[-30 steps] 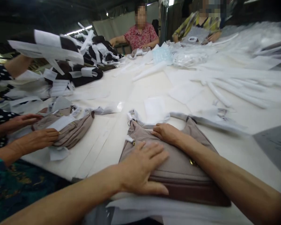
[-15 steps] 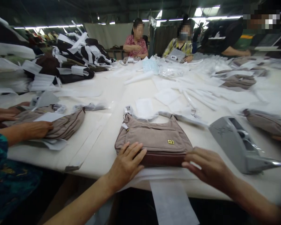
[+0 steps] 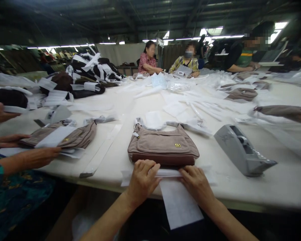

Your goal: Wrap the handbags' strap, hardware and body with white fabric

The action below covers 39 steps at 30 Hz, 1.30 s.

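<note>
A taupe corduroy handbag with a brown base band and a small gold emblem lies flat in front of me, its wrapped strap stretched out behind it. Along its near edge runs a folded strip of white wrapping paper. My left hand has its fingers curled over the left part of that paper, close against the bag's base. The right part is gripped by my right hand, fingers bent likewise. Between my wrists a white sheet hangs over the table edge.
To the right stands a grey tape dispenser. A co-worker's hands hold another taupe bag at the left. Dark wrapped bags are piled at the back left. Several people work around the white table.
Both hands have left the bag's front and right corner and come together on the paper at its near edge. The view has tilted up slightly. The left co-worker's bag has shifted.
</note>
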### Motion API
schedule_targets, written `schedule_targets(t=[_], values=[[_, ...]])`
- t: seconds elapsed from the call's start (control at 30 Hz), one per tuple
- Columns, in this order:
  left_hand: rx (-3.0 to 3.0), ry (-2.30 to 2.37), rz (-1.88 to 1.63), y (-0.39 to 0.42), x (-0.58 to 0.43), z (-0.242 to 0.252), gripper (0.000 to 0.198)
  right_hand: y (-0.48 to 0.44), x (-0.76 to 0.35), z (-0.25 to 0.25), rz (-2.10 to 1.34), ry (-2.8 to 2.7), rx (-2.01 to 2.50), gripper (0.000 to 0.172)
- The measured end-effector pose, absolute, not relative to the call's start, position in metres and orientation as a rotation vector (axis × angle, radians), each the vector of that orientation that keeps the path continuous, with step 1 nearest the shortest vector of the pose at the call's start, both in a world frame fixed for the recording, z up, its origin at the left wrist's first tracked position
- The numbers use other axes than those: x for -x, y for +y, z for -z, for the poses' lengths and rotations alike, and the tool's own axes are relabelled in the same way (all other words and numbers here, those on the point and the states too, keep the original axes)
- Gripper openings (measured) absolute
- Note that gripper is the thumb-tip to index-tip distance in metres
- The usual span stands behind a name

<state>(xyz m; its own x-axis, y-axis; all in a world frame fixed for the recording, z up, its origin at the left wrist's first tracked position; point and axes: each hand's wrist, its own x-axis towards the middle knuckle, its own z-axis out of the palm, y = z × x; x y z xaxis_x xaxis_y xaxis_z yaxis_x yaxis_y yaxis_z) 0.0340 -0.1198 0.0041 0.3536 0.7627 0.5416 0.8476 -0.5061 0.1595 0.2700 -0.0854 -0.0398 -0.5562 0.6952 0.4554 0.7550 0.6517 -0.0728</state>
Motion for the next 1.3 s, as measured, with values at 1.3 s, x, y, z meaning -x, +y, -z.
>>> schedule_targets(t=[1.3], values=[[2.466,-1.375,0.734,-0.071,-0.04,0.003,0.025,-0.024,-0.243,0.002,0.391,-2.393,0.948,0.016]])
